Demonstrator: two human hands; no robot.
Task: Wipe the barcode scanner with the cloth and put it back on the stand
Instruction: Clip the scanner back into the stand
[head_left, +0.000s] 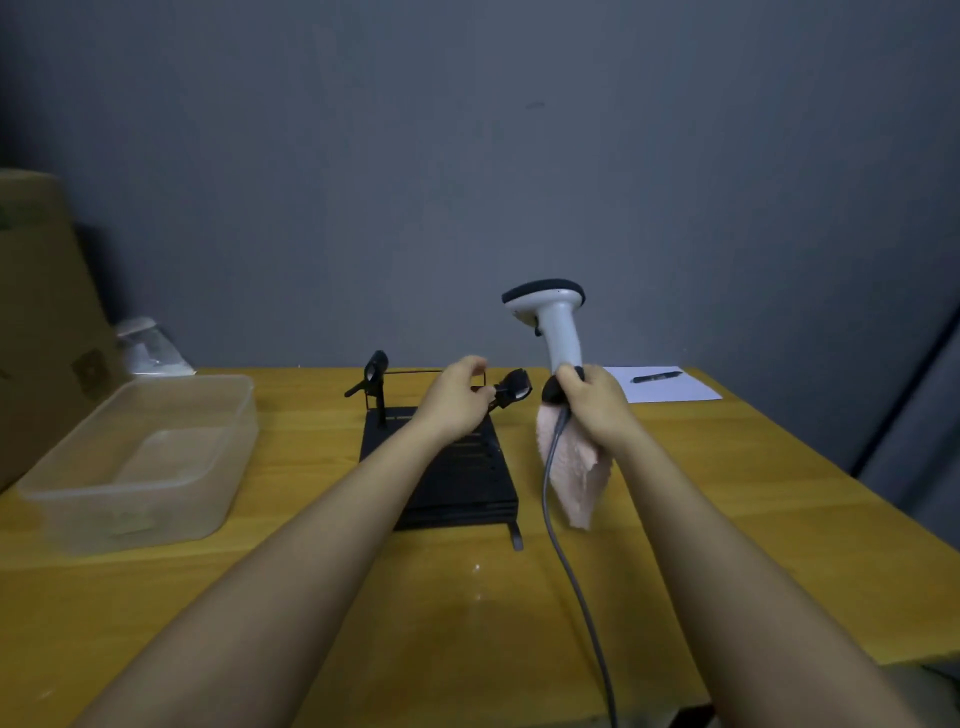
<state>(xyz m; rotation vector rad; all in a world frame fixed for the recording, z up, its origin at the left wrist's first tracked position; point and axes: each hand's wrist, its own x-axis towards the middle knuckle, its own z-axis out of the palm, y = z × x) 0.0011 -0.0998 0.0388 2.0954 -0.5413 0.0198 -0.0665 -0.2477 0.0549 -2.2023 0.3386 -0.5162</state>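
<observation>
Right hand (592, 402) fingers grip the upright white barcode scanner (561, 332) and pink cloth (576, 478); left hand (454, 402) fingers pinch the black stand (467, 483).

Dim; soft blur; edges warped

One stand (457, 478) sits on one desk (779, 493). Right of the stand are one scanner (558, 327), one pink cloth (579, 478), one grey cable (550, 499), one pen (657, 375) and one sheet of paper (675, 392). Left of the stand are one clear tub (244, 415) and one cardboard box (41, 312).
</observation>
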